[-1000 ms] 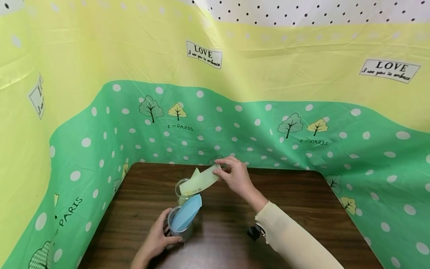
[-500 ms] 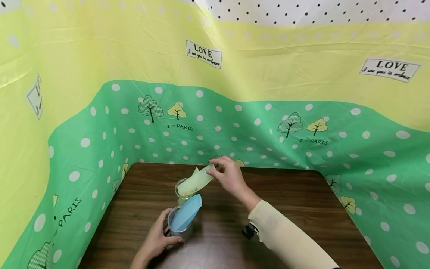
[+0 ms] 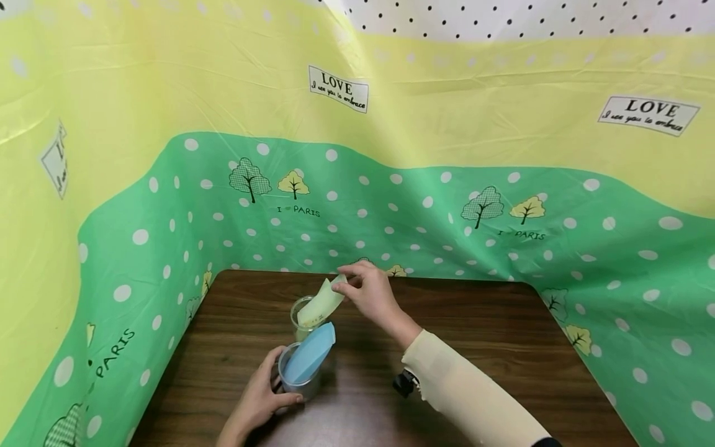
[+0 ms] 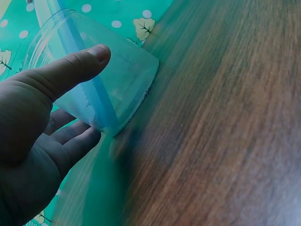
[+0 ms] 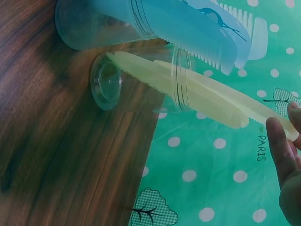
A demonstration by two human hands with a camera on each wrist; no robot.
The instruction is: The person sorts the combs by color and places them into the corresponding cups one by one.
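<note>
My right hand (image 3: 371, 295) pinches one end of a pale yellow comb (image 3: 329, 303). The comb slants down into the farther clear plastic jar (image 5: 106, 87), where another yellow comb (image 5: 230, 117) leans beside it. My left hand (image 3: 259, 394) grips the nearer clear jar (image 4: 134, 70) around its side, thumb in front. Blue combs (image 5: 207, 33) stand tilted in this nearer jar, their ends sticking out above the rim. Both jars are upright and close together, the nearer one partly overlapping the farther in the head view.
A dark wood-grain table (image 3: 480, 347) lies under the jars. Green and yellow printed cloth (image 3: 391, 211) hangs around its back and sides. On the right wrist a small black device (image 3: 404, 383) sits by the cream sleeve (image 3: 463, 385).
My right hand has moved left, and the yellow comb has slid farther into the far jar, now more steeply tilted. My left hand and the jar of blue combs stay in place.
</note>
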